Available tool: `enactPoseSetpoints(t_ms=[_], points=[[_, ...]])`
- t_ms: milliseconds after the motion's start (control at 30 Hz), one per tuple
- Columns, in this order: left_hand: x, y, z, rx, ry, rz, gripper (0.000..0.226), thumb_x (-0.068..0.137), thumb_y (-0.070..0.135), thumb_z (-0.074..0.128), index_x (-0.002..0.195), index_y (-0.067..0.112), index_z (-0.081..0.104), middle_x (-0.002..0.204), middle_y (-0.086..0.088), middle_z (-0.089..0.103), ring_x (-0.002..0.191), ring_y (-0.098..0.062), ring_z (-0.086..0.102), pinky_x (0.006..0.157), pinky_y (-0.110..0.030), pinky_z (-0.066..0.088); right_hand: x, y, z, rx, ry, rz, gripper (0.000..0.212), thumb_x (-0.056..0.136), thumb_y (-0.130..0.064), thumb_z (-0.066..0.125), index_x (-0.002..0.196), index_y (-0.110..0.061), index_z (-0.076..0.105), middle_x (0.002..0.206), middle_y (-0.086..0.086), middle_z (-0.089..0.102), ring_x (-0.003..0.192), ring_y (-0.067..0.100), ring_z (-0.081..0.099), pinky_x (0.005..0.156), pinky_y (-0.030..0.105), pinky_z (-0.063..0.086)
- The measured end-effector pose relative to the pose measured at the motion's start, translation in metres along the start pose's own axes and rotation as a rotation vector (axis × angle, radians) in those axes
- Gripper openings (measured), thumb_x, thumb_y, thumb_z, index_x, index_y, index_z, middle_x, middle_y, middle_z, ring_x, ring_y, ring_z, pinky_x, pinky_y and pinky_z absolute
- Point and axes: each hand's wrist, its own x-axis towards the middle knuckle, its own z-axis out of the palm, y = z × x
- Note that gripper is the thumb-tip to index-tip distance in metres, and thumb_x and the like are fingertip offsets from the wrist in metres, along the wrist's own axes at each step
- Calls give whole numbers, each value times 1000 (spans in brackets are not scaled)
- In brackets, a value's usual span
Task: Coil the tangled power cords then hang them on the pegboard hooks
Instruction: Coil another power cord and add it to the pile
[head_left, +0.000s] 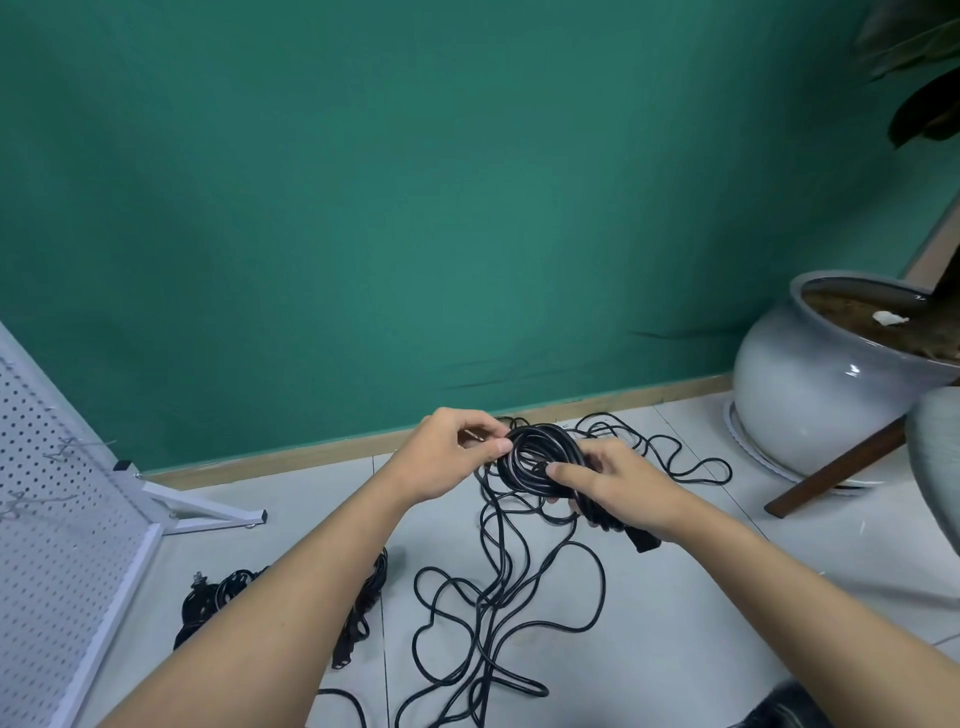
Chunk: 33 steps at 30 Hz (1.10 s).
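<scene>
Two-handed hold on a part-wound coil (537, 457) above the floor (727, 597): left hand (447, 457) pinching its rim, right hand (618, 488) wrapped round the loops. Plenty of tangled cord (498, 613) below left to wind; seemingly finished bundles (218, 597) by the pegboard (52, 519), none hung yet.

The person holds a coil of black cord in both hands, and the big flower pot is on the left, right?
Not quite. In the head view the big flower pot is on the right; the white pegboard is on the left. The left hand and right hand do hold the coil of black cord.
</scene>
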Motion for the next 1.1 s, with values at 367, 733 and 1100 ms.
enactPoseSetpoints(t_ms=[367,733,1100], points=[[-7,3,13,56,88,-44,11,96,32,71,88,27,75,85,15,75,82,-5,69,82,-21,52,-3,-4,-5,49,76,40,26,106,-19,57,81,-14,60,53,-7,60,41,8,47,39,18,36],[-4,33,36,-404,165,-249,8,101,13,65,95,10,70,91,-8,77,73,-20,75,72,-30,62,14,15,-7,16,325,-138,13,104,-26,61,96,-21,71,64,-15,63,53,0,51,56,16,40],[-3,43,61,-597,391,-411,5,96,4,69,92,7,70,99,-14,76,73,-23,78,72,-33,64,22,23,12,127,254,-39,9,103,-27,59,110,-30,64,102,7,75,82,30,75,80,48,59]])
